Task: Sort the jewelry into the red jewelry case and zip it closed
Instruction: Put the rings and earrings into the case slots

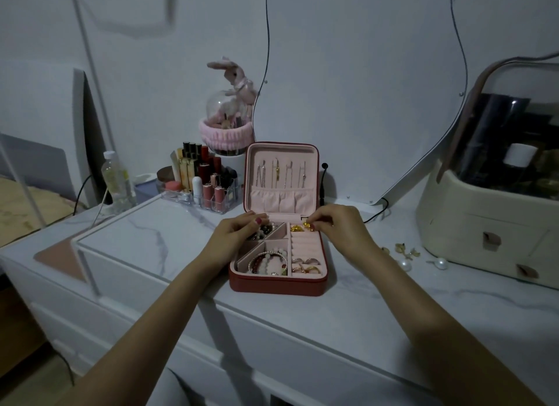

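Fingers of the right hand (335, 228) are curled, with the thumb and forefinger pinching a small gold piece (308, 225) just over the far right compartment of the red jewelry case (276, 281), where more gold bits already lie. Fingers of the left hand (239, 231) are bent down into the far left compartment, resting on a heap of dark beads (264, 230); whether they actually grip a bead I cannot tell.

The case lies open on the marble tabletop (363, 315), its pink lid upright with thin necklaces (281, 172) hanging inside. Nearer the person, bracelets (269, 262) fill the left compartment and rings (305, 265) sit in the padded rolls on the right.

To do this step well, I would lower the gold piece fully into its compartment before letting go, so it cannot bounce into the ring rolls, and keep the left hand steadying the case. More earrings, gold ones (405, 249) and pearl ones (440, 263), lie on the table to the right, well apart from the case, so sorting looks unfinished and zipping should wait.

No readable brand, label or writing shows, not even on the lipsticks (205, 178) behind the case.
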